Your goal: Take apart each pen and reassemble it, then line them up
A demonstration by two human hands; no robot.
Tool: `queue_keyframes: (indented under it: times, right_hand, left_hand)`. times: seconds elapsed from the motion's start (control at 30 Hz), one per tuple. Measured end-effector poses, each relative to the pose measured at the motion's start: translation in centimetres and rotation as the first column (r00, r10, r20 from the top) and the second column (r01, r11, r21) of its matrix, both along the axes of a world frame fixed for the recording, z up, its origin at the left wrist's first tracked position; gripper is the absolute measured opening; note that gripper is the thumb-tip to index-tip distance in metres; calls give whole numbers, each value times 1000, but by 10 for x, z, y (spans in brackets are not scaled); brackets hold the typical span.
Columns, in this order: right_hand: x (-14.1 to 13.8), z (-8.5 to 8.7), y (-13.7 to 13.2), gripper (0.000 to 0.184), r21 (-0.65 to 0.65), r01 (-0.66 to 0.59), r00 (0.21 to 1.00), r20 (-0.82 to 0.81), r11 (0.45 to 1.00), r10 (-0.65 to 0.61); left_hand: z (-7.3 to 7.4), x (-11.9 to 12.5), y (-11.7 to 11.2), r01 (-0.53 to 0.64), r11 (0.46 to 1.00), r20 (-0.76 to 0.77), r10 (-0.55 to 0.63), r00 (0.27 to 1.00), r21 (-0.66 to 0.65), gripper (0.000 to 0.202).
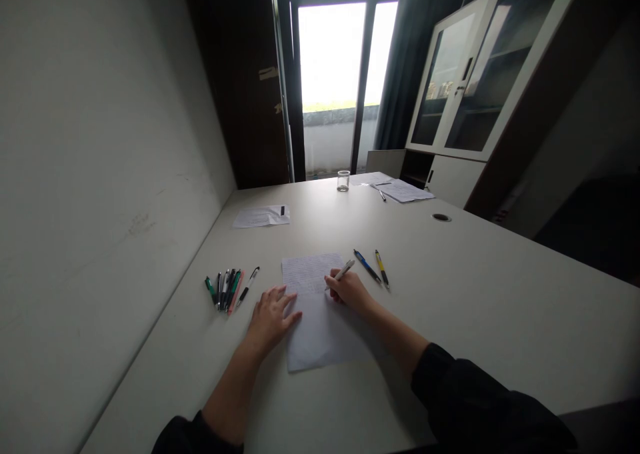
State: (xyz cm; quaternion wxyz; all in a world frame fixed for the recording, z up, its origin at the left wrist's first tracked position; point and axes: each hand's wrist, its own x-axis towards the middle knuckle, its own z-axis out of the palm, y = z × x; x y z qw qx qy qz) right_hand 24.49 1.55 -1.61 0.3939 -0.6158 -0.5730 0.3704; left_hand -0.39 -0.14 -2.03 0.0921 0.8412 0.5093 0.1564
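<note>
A sheet of paper (320, 337) lies in front of me, its upper half covered in lines of writing and its lower half blank. My right hand (347, 290) is closed around a white pen (345, 269), whose tip meets the paper near the end of the written part. On the sheet's left edge rests my left hand (273, 317), fingers spread and holding nothing. Just right of the paper are a blue pen (367, 266) and a yellow pen (382, 269). A black-and-white pen (249, 285) lies beyond my left hand, beside a group of several pens (229, 290).
Farther back on the white table (450, 294) are a left-hand paper (261, 217), a glass jar (343, 181) and a stack of papers (404, 190) with a pen (383, 195) by it. A cable hole (441, 218) sits at right. The wall (125, 174) borders the left side.
</note>
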Motion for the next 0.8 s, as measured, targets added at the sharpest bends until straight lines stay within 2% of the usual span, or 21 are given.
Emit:
queue_keyframes:
  times: [0.8]
  right_hand:
    - [3, -4, 2, 22, 19, 0, 1000, 19, 1000, 0]
  left_hand:
    - [1, 1, 0, -4, 1000, 1, 4, 1000, -14, 45]
